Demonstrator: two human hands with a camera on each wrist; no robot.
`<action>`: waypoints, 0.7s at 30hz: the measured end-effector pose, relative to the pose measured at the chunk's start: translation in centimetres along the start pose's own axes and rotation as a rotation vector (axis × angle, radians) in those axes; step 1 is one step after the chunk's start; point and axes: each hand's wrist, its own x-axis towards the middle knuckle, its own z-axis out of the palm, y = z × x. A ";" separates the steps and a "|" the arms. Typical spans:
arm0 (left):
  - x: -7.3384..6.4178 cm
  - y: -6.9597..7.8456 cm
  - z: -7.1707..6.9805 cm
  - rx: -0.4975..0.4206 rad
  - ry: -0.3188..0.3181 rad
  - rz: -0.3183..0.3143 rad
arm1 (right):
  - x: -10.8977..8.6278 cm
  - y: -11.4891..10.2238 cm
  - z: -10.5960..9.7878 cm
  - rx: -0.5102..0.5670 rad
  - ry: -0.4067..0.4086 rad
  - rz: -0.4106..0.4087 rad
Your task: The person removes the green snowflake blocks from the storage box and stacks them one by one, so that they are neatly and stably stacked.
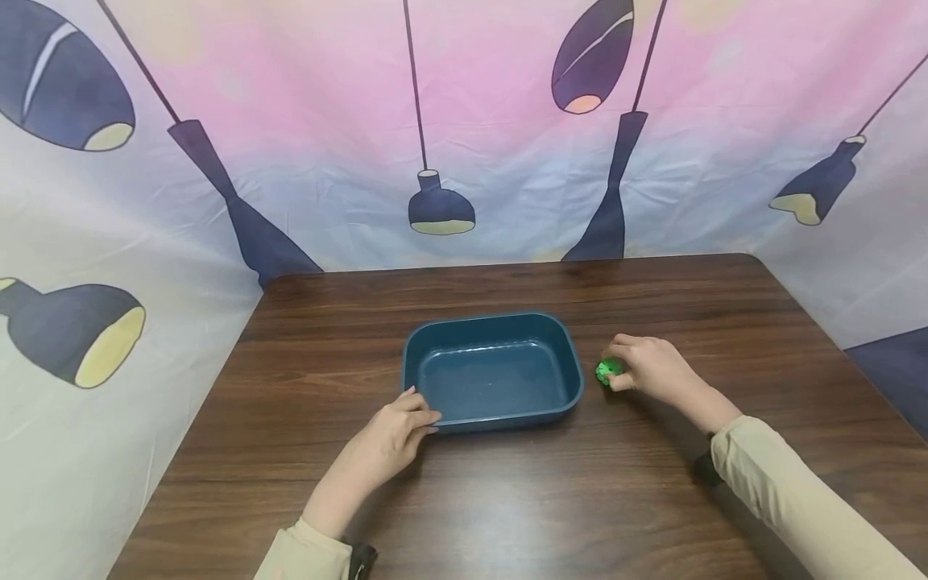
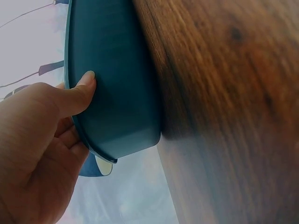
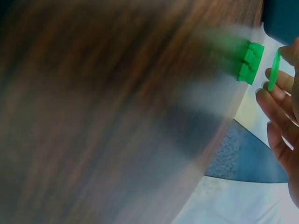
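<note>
A dark teal rectangular tray sits on the wooden table. My left hand grips its near-left corner; in the left wrist view the thumb presses the outer wall while the other fingers go over the rim. To the right of the tray, my right hand is low over the table. It pinches a thin green disc-like piece edge-on between thumb and fingers. Just beneath that, a thicker green notched piece rests on the tabletop. From the head view the two green pieces overlap, partly hidden by the fingers.
The brown wood-grain table has rounded far corners. Behind it and along the sides hangs a pastel cloth printed with dark lamps. The bottom of the tray is bare.
</note>
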 end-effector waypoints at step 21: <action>0.0 0.1 0.0 0.023 0.008 -0.002 | 0.1 -0.3 0.3 -0.020 -0.035 0.030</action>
